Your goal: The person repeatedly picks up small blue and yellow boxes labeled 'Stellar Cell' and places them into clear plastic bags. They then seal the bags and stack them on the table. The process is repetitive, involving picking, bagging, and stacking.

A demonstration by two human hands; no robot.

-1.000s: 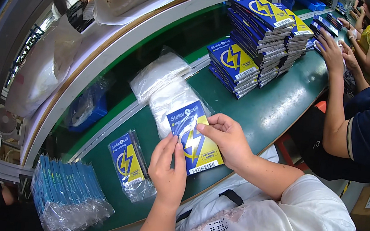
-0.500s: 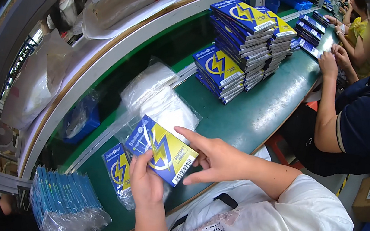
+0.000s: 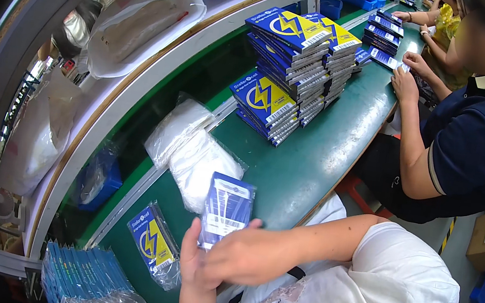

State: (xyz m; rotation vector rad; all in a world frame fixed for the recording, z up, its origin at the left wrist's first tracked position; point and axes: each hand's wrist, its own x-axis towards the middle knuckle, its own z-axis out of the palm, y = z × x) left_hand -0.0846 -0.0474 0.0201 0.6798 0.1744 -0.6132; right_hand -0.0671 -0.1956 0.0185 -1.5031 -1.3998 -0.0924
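Note:
A thin flat box (image 3: 228,202), blue side up with white printed panels, is tilted over the near bench in what looks like a clear plastic sleeve. My left hand (image 3: 195,265) grips its lower end, thumb along the left edge. Across that same end lies my right hand (image 3: 253,256), its fingers bent together and slightly blurred; what they pinch, if anything, is hidden. Just left of my hands, a bagged blue-and-yellow box (image 3: 152,241) rests on the green bench. Behind the held box lies a stack of clear plastic bags (image 3: 201,161).
Tall stacks of blue-and-yellow boxes (image 3: 289,53) stand farther along the bench (image 3: 307,172). Bagged blue packs (image 3: 85,275) are lined up at the near left. A shelf edge (image 3: 137,67) runs along the left. A co-worker (image 3: 440,141) handles boxes at the right.
The held box has been turned from its yellow-and-blue face to its blue side. My right hand has come from the box's right side across its lower end. The view has shifted slightly.

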